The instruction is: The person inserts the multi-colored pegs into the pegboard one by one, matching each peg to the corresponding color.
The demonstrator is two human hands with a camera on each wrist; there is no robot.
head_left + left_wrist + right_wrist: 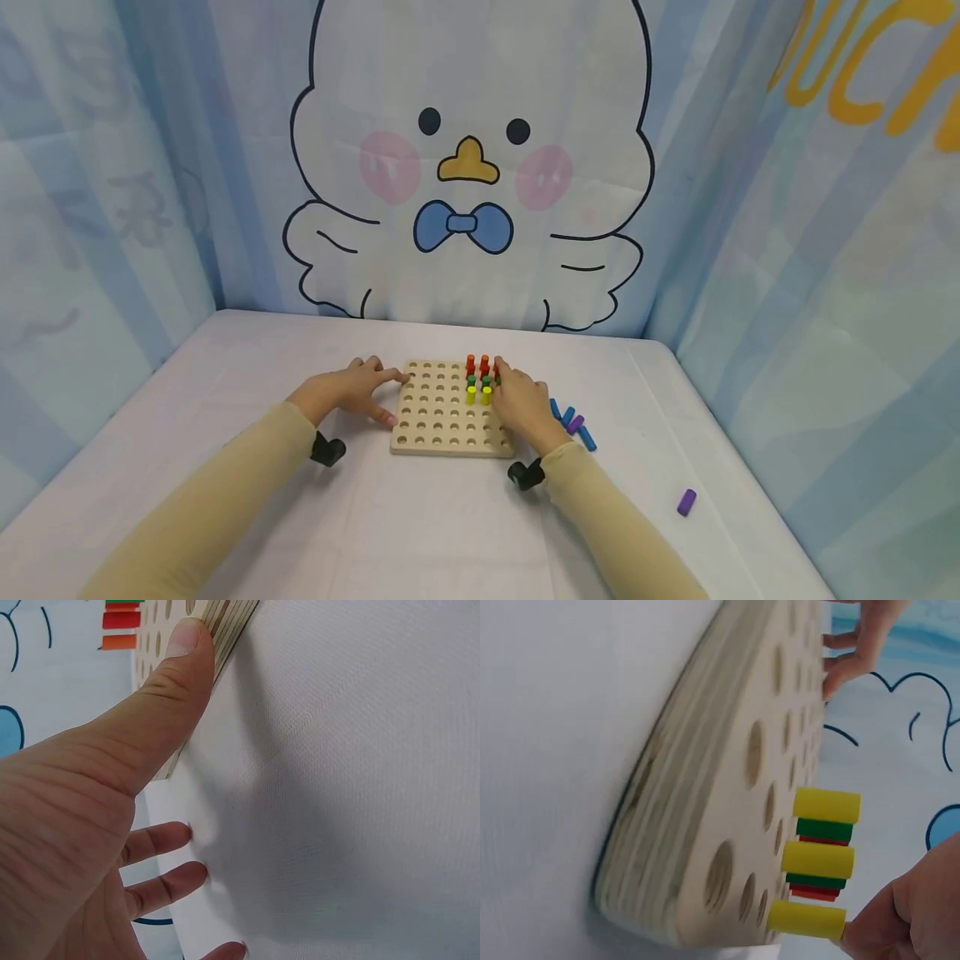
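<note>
A square wooden pegboard [450, 453] with rows of round holes lies on the table. My left hand [348, 392] rests at its left side, thumb and index finger stretched out and touching the edge. My right hand [525, 404] is over the board's right side. In the right wrist view its fingertips pinch the outer end of a yellow peg [808, 920], which stands at the board; the far fingers are hidden. Red pegs [484, 365], green pegs [486, 382] and two more yellow pegs [471, 396] stand upright in holes toward the back right.
Several loose pegs lie right of the board, among them a blue peg [587, 438] and a purple peg [575, 424]. Another purple peg [686, 502] lies apart, nearer the table's right edge. Printed curtains [465, 283] hang behind and beside the white table [420, 533].
</note>
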